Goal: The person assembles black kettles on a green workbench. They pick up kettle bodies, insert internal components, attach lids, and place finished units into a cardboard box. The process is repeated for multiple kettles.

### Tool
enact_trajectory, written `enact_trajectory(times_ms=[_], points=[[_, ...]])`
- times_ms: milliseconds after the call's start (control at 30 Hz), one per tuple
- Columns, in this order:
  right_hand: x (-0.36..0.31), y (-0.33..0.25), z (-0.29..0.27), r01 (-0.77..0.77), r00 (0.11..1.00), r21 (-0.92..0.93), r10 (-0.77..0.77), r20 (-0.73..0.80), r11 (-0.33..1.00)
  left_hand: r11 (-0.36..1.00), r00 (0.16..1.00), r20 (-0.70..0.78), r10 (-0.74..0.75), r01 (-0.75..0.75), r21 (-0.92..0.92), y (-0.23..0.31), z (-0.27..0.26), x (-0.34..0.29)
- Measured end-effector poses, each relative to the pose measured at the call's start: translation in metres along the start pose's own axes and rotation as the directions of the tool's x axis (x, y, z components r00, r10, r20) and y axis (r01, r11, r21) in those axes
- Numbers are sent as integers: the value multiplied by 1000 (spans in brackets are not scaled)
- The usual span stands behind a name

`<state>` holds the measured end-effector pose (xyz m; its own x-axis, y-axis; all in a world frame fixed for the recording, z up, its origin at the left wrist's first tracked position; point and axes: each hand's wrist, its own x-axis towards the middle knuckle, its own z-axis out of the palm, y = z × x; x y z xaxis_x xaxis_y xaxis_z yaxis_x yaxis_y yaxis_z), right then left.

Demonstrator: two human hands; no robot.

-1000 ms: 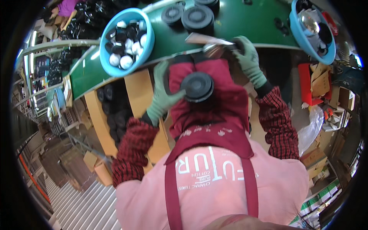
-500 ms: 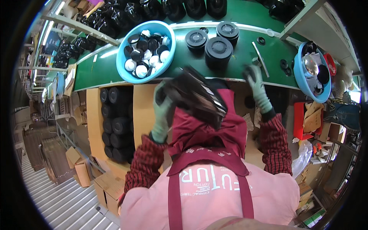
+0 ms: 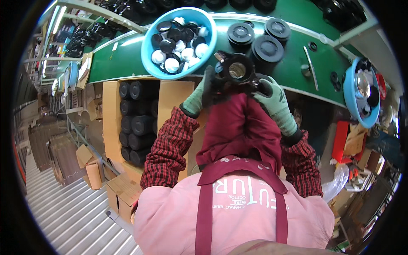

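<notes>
Between my gloved hands, at the edge of the green table [image 3: 117,63], is a glossy black jug-like vessel [image 3: 236,71]. Its round mouth faces up and shows a shiny metallic inside. My left hand [image 3: 207,89] is closed on its left side, the fingers partly hidden in its dark shape. Around a rounded part on its right side my right hand [image 3: 271,97] is closed. Just beyond stand three black lidded canisters [image 3: 267,49]. Left of them, a light blue basin [image 3: 146,55] holds many black and silvery-white round caps [image 3: 171,65].
A metal rod [image 3: 311,68] and small black rings lie on the table at right. Another blue basin [image 3: 356,108] with mixed parts sits beyond them. Below the table, an open carton [image 3: 110,123] holds black cylinders. A red crate [image 3: 341,138] is at lower right.
The vessel has turned from lying tilted to mouth up. My right hand has come in from the right and taken hold of it. The whole view has shifted slightly.
</notes>
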<state>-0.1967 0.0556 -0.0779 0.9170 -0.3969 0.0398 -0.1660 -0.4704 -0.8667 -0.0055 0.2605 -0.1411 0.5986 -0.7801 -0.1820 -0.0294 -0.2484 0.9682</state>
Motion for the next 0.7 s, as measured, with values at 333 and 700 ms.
enact_trajectory(times_ms=[333,700], points=[[18,12,42,17,967,-93,-40,-251,995,726,823,-128,554,-402,558,127,-26,-7],[2,-38,12,-18,1000,-362,12,-19,932,15,738,622,262,-647,762,183,-38,10]])
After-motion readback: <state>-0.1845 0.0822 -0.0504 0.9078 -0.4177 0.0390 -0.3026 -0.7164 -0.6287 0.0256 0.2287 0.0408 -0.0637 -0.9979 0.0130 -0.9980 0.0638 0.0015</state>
